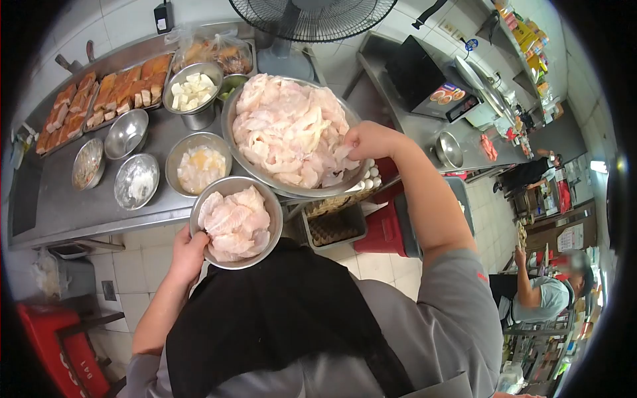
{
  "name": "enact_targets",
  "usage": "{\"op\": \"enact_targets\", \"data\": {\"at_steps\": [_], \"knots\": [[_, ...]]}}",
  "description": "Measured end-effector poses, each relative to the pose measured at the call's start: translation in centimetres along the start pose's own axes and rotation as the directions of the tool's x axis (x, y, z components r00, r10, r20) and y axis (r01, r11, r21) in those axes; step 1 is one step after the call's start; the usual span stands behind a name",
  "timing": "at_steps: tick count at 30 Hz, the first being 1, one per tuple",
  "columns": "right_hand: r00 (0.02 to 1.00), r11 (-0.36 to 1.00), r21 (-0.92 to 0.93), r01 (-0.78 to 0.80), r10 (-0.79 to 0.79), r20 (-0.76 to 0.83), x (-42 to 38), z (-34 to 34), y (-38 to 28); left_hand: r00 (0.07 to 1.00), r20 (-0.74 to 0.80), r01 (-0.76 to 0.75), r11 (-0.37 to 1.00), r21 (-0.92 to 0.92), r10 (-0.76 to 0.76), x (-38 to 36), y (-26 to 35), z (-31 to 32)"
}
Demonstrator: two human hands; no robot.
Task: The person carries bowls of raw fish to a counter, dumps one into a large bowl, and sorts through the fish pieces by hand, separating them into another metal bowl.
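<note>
- Containing pale meat slices [235, 222], a small metal bowl [275, 215] was held at its rim by the curled left hand [190, 251].
- One slice [342, 158] in the large metal bowl [237, 151] was pinched by the nearly closed right hand [367, 140].
- Large bowl was supported by the counter [53, 205].

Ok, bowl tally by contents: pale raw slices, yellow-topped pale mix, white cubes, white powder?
Pale-slice bowls: 2 (large bowl, hand-held bowl)
Yellow-topped-mix bowl: 1
White-cube bowl: 1
White-powder bowl: 1
Total: 5
</note>
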State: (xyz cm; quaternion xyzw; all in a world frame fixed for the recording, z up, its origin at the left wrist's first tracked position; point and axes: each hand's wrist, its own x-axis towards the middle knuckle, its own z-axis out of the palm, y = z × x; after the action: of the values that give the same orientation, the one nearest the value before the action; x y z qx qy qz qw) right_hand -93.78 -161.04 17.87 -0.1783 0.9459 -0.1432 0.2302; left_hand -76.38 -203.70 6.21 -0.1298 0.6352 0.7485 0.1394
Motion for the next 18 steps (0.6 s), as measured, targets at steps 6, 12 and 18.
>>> {"op": "enact_targets", "data": {"at_steps": [6,12,18], "knots": [[1.000,0.637,0.770,-0.026,0.030,0.010,-1.5,-0.3,-0.2,1.000,0.003,0.004,1.000,-0.020,-0.004,0.4,-0.2,0.1],[0.997,0.644,0.763,0.059,-0.076,-0.013,-2.8,-1.8,-6.3,1.000,0.012,-0.009,1.000,-0.008,0.009,0.5,-0.1,0.2],[0.993,0.990,-0.086,0.115,-0.114,0.017,-2.2,-3.1,-9.8,1.000,0.012,0.010,1.000,-0.024,-0.010,0.4,0.0,0.6]]}}
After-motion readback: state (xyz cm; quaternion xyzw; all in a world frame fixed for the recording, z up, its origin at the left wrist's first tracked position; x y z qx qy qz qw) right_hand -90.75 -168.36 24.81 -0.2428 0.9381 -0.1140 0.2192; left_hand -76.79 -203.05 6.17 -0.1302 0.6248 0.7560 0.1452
